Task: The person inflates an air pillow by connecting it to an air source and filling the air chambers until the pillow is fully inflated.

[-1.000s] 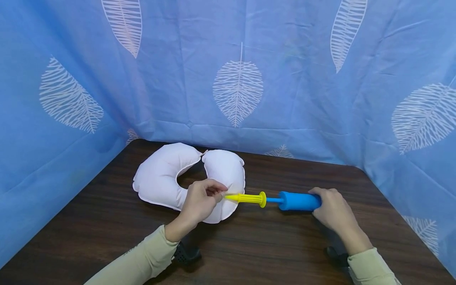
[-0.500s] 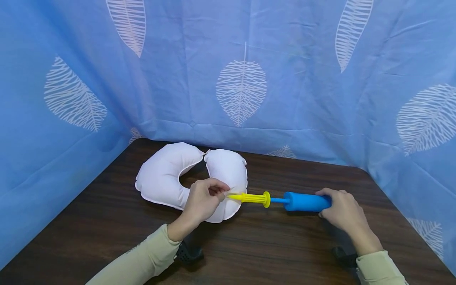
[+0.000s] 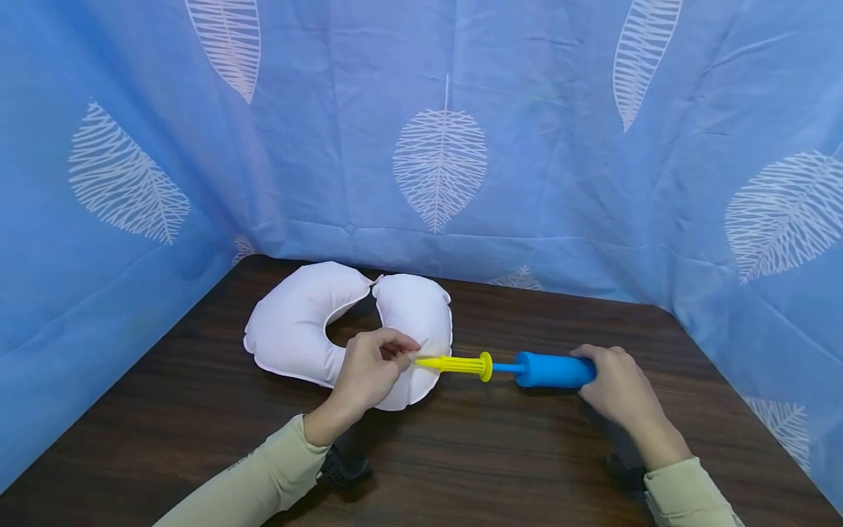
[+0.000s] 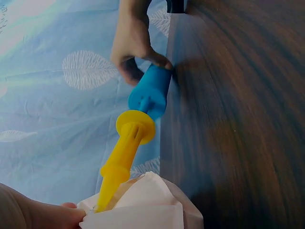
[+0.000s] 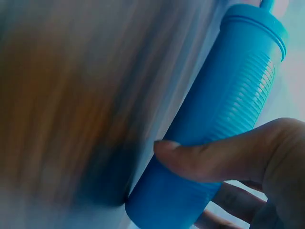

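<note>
A white U-shaped inflatable neck pillow [image 3: 290, 322] lies on the dark wooden table, puffed out, its two ends meeting at the back. My left hand [image 3: 369, 369] is over its near right part, thumb and fingers pinching the pillow's small valve, mostly hidden by the fingers. Right at those fingertips is the tapered yellow nozzle [image 3: 461, 365] of a hand pump. A thin blue rod joins it to the pump's blue barrel [image 3: 553, 370]. My right hand [image 3: 619, 388] grips the barrel's far end, the thumb [image 5: 209, 160] across it in the right wrist view.
The dark wooden table [image 3: 500, 461] spreads around the pillow and pump. Blue curtains [image 3: 560, 146] with white leaf prints enclose it at the back and both sides. A black strap piece [image 3: 345, 468] hangs beneath the left wrist.
My right hand drew the blue barrel slightly rightward, then brought it back left, close to its first position. My left hand stays pinched at the valve. The head view shifted a little.
</note>
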A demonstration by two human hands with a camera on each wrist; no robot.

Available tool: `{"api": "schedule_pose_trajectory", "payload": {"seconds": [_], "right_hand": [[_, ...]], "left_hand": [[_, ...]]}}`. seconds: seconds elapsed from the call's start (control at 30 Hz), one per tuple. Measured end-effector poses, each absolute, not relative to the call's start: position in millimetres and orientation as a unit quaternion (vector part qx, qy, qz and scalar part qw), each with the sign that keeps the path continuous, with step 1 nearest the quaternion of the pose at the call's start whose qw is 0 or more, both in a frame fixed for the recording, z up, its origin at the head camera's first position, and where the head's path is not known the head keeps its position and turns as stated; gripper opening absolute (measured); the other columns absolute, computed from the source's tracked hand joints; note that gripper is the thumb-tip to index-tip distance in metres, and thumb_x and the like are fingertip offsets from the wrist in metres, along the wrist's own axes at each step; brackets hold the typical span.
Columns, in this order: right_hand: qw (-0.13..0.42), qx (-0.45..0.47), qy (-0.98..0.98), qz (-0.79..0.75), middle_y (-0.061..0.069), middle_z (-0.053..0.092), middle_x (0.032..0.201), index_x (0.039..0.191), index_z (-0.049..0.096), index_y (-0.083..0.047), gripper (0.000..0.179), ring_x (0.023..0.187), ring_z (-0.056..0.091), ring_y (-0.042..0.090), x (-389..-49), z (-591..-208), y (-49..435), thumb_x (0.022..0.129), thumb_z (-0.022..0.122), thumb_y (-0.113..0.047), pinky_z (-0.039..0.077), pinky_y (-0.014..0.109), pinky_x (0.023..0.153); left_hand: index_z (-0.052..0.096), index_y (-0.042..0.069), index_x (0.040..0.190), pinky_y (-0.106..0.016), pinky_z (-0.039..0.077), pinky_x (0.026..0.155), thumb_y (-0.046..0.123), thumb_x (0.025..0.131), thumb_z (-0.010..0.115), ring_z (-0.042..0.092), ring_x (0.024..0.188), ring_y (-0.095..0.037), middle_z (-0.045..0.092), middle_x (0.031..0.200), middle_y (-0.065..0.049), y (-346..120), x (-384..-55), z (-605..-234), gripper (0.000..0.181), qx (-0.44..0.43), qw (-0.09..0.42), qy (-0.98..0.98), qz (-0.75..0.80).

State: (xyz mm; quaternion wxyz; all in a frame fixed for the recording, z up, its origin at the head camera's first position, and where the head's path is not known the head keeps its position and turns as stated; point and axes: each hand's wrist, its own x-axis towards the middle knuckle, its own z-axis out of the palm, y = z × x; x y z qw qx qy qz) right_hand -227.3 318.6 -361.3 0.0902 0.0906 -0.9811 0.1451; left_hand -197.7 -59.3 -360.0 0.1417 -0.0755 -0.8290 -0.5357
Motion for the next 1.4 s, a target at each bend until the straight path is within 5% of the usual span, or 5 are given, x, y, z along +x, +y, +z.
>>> {"api": "schedule_pose_trajectory", "payload": {"seconds": [0.27,0.67,0.87,1.03,1.4], "right_hand": [[0.081,0.113,-0.98,0.145,0.031,0.069,0.128,0.131,0.074,-0.006,0.052,0.118,0.061,0.054,-221,-360,287,0.081,0.087,-0.005,0.052,0.074,0.091],[0.08,0.019,-0.986,0.144,0.044,0.061,0.128,0.133,0.069,0.001,0.049,0.091,0.057,0.047,-233,-360,359,0.084,0.069,-0.002,0.047,0.054,0.069],[0.086,0.045,-0.986,0.133,0.043,0.061,0.128,0.131,0.068,0.006,0.047,0.105,0.057,0.056,-235,-362,348,0.085,0.061,0.004,0.048,0.061,0.078],[0.084,0.115,-0.981,0.134,0.036,0.067,0.128,0.13,0.072,0.003,0.047,0.115,0.06,0.055,-230,-358,304,0.083,0.073,0.005,0.051,0.071,0.091],[0.067,0.087,-0.984,0.138,0.036,0.065,0.133,0.133,0.073,-0.006,0.05,0.113,0.062,0.053,-228,-357,302,0.084,0.079,-0.007,0.055,0.069,0.083]], "left_hand": [[0.084,0.007,0.095,-0.026,0.055,0.073,-0.005,0.091,0.077,0.063,0.076,-0.015,0.077,0.087,-0.007,-55,-198,-359,0.015,-0.085,0.148,-0.823,-0.541],[0.084,0.006,0.094,-0.025,0.055,0.072,-0.005,0.091,0.077,0.063,0.076,-0.016,0.077,0.086,-0.007,-57,-197,-361,0.013,-0.074,0.136,-0.821,-0.55],[0.084,0.007,0.095,-0.025,0.053,0.07,-0.005,0.091,0.077,0.062,0.077,-0.017,0.077,0.086,-0.007,-59,-195,-361,0.014,-0.064,0.127,-0.819,-0.556],[0.084,0.007,0.096,-0.024,0.054,0.072,-0.006,0.091,0.076,0.062,0.077,-0.016,0.077,0.086,-0.006,-59,-194,-362,0.016,-0.073,0.138,-0.819,-0.552],[0.084,0.006,0.095,-0.025,0.054,0.073,-0.006,0.091,0.076,0.063,0.077,-0.016,0.077,0.086,-0.007,-58,-195,-359,0.015,-0.069,0.147,-0.813,-0.56]]}}
